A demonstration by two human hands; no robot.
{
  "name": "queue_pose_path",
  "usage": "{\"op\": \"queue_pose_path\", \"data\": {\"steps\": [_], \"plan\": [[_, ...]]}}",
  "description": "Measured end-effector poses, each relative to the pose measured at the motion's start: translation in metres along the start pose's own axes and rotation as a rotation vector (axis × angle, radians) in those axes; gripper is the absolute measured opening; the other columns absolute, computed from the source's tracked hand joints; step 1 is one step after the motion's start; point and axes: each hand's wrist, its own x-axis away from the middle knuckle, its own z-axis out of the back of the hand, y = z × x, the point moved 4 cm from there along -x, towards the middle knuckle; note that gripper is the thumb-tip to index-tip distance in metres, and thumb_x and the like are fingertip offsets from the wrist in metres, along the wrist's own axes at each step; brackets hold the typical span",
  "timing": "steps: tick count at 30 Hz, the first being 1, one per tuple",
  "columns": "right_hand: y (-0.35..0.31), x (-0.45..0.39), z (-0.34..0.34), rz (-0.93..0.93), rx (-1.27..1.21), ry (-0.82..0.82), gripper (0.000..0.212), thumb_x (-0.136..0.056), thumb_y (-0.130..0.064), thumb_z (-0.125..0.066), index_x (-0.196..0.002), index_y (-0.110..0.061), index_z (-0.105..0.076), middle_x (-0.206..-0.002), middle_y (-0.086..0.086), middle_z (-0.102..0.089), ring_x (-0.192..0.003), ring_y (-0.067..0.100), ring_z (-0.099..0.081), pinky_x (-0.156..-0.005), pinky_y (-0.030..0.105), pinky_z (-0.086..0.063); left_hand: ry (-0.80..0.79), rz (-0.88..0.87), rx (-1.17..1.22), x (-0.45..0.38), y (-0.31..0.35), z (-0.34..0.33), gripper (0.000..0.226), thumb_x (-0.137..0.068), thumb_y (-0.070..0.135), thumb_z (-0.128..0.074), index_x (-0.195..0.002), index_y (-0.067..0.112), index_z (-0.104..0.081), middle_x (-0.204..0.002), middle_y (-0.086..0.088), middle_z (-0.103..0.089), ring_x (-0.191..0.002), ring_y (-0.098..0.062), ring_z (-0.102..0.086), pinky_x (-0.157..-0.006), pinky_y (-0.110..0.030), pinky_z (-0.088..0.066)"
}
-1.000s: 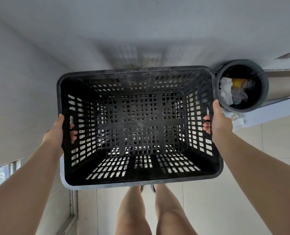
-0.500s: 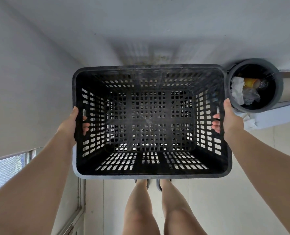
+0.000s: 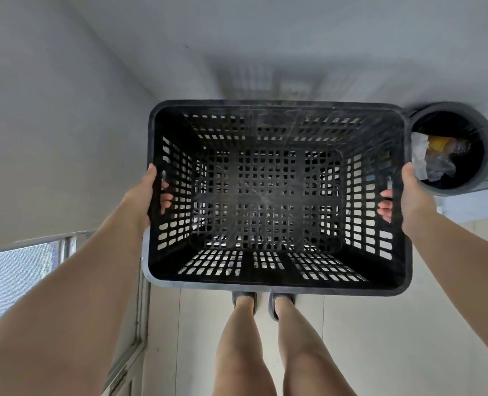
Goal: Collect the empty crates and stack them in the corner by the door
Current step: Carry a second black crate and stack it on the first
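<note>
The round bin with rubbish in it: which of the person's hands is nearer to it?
Right. The right hand grips the crate side beside the bin; the left hand grips the far side.

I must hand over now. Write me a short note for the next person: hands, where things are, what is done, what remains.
Left hand and right hand each grip a side handle of the black slotted plastic crate, held empty above the pale floor, facing a wall corner.
Round dark bin with rubbish stands just right of the crate.
Done: one crate picked up.
Left: set it down in the corner, clear of the bin; no stack visible yet.
</note>
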Motion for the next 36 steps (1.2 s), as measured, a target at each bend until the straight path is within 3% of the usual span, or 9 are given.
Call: {"op": "queue_pose_path", "data": {"steps": [6, 13, 16, 18, 20, 22, 27, 31, 36], "plan": [[-0.004, 0.004, -0.004, -0.024, 0.035, -0.052, 0.075, -0.084, -0.080, -0.032, -0.078, -0.009, -0.056, -0.070, 0.007, -0.054, -0.061, 0.018, -0.053, -0.067, 0.029, -0.046, 0.019, 0.036, 0.009, -0.004, -0.001, 0.006, 0.050, -0.091, 0.063, -0.045, -0.076, 0.016, -0.055, -0.068, -0.002, -0.054, -0.057, -0.014, -0.049, -0.062, -0.026, -0.043], [0.000, -0.006, -0.004, -0.018, 0.086, -0.042, 0.078, -0.085, -0.080, -0.029, -0.082, -0.007, -0.059, -0.072, 0.009, -0.058, -0.063, 0.021, -0.057, -0.077, 0.034, -0.050, 0.084, 0.032, -0.030, -0.012, -0.001, 0.012, 0.051, -0.087, 0.065, -0.050, -0.079, 0.015, -0.060, -0.072, -0.004, -0.061, -0.058, -0.015, -0.055, -0.064, -0.028, -0.049], [-0.003, -0.004, -0.002, -0.039, 0.159, -0.045, 0.086, -0.085, -0.079, -0.026, -0.104, -0.004, -0.062, -0.076, 0.011, -0.062, -0.065, 0.024, -0.061, -0.071, 0.036, -0.050, 0.135, 0.010, -0.068, -0.007, 0.001, 0.012, 0.048, -0.091, 0.057, -0.050, -0.092, 0.011, -0.063, -0.075, -0.005, -0.062, -0.063, -0.017, -0.058, -0.075, -0.032, -0.053], [-0.008, 0.002, -0.002, -0.048, 0.223, 0.000, 0.084, -0.090, -0.073, -0.025, -0.127, -0.004, -0.056, -0.089, 0.015, -0.065, -0.075, 0.029, -0.064, -0.077, 0.038, -0.050, 0.201, -0.039, -0.233, 0.004, 0.006, 0.015, 0.047, -0.093, 0.049, -0.052, -0.108, 0.006, -0.064, -0.085, -0.008, -0.064, -0.081, -0.025, -0.063, -0.085, -0.038, -0.052], [-0.019, 0.016, 0.005, 0.061, 0.470, 0.135, 0.074, -0.099, -0.058, -0.023, -0.143, -0.002, -0.041, -0.126, 0.023, -0.058, -0.113, 0.038, -0.056, -0.101, 0.045, -0.038, 0.244, -0.158, -0.494, 0.024, 0.019, 0.013, 0.042, -0.095, 0.039, -0.052, -0.118, 0.006, -0.061, -0.101, -0.012, -0.065, -0.098, -0.031, -0.062, -0.082, -0.036, -0.049], [-0.030, 0.037, 0.008, 0.236, 0.679, 0.180, 0.066, -0.100, -0.051, -0.029, -0.145, -0.003, -0.038, -0.142, 0.023, -0.046, -0.131, 0.041, -0.042, -0.108, 0.047, -0.029, 0.234, -0.265, -0.686, 0.048, 0.032, 0.007, 0.039, -0.094, 0.032, -0.054, -0.125, 0.009, -0.056, -0.113, -0.013, -0.061, -0.108, -0.033, -0.058, -0.084, -0.038, -0.047], [-0.064, 0.119, 0.001, 0.564, 1.010, 0.088, 0.061, -0.093, -0.041, -0.051, -0.141, -0.006, -0.036, -0.135, 0.019, -0.047, -0.121, 0.038, -0.049, -0.094, 0.045, -0.046, 0.184, -0.395, -1.082, 0.119, 0.065, -0.005, 0.056, -0.090, 0.029, -0.055, -0.142, 0.015, -0.040, -0.138, -0.017, -0.044, -0.132, -0.036, -0.035, -0.102, -0.050, -0.039], [-0.109, 0.208, 0.000, 0.833, 1.229, 0.098, 0.067, -0.097, -0.041, -0.047, -0.151, -0.012, -0.019, -0.149, 0.015, -0.036, -0.133, 0.035, -0.038, -0.105, 0.046, -0.038, 0.176, -0.522, -1.273, 0.190, 0.101, -0.018, 0.056, -0.092, 0.031, -0.053, -0.144, 0.016, -0.035, -0.139, -0.013, -0.044, -0.129, -0.033, -0.039, -0.098, -0.047, -0.042], [-0.154, 0.298, 0.027, 1.067, 1.457, 0.219, 0.065, -0.098, -0.043, -0.043, -0.152, -0.015, -0.018, -0.155, 0.008, -0.030, -0.139, 0.028, -0.031, -0.110, 0.044, -0.028, 0.167, -0.831, -1.485, 0.280, 0.158, -0.044, 0.058, -0.091, 0.036, -0.052, -0.143, 0.016, -0.035, -0.142, -0.010, -0.042, -0.132, -0.031, -0.038, -0.102, -0.043, -0.038]]}}
